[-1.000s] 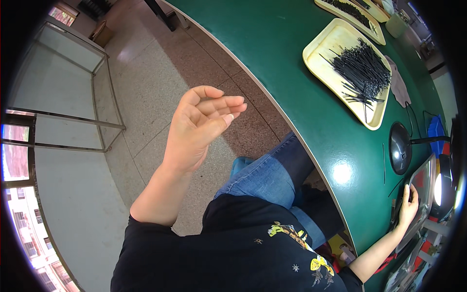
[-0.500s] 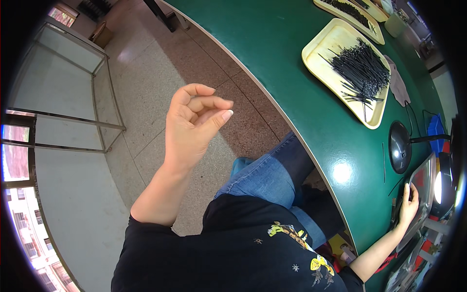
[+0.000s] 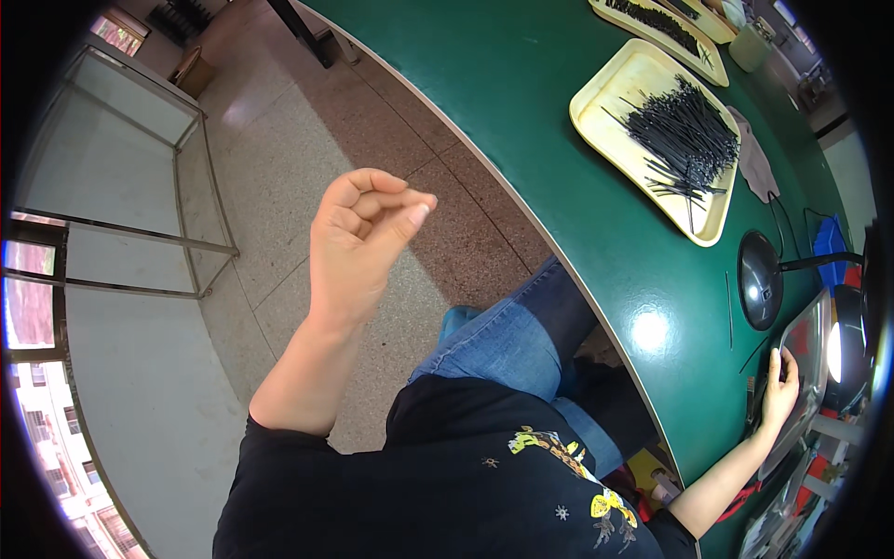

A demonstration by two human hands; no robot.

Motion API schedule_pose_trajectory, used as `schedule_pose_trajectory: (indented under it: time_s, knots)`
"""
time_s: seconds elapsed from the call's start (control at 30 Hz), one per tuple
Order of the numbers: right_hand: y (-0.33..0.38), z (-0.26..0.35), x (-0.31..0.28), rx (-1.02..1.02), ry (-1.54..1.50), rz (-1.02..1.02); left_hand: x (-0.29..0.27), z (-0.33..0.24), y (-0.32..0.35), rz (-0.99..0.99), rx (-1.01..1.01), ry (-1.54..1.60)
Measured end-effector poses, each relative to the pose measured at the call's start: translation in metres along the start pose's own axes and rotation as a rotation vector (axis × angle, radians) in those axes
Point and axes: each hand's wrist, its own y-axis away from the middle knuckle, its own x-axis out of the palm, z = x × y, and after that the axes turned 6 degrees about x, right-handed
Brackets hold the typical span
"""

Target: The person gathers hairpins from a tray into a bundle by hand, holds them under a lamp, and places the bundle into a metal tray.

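Note:
My left hand is raised over the floor, away from the table. Its thumb tip meets the fingertips in a pinch, and I see nothing held there. Far to the right, my right hand rests on the green table beside a clear plastic tray or cover. Its fingers are loosely apart and partly turned from view; whether they touch the plastic is unclear. A thin dark rod lies on the table near it, by the round black lamp base.
A cream tray holds a heap of thin black rods. Further back are another tray and a jar. A grey cloth, a blue bin and a lit lamp stand along the right. Metal-framed panels are on my left.
The thumb and fingertips of my left hand have closed together. My right hand stays by the clear plastic. The whole view has shifted slightly.

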Motion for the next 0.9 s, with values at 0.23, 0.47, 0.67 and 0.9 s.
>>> schedule_pose_trajectory:
  time_s: [0.23,0.47,0.67,0.9]
  knots:
    - [-0.005,0.000,0.003,-0.040,-0.062,-0.013,0.000,0.006,-0.005,-0.005,0.104,-0.166]
    - [0.006,0.016,-0.003,0.002,-0.032,-0.054,0.005,0.004,-0.005,0.056,0.119,-0.134]
    - [0.023,0.049,-0.006,0.233,0.122,-0.026,0.003,0.023,-0.004,0.110,0.258,-0.345]
    - [0.026,0.060,-0.016,0.129,0.146,-0.003,0.078,0.000,-0.027,0.488,0.529,-0.179]
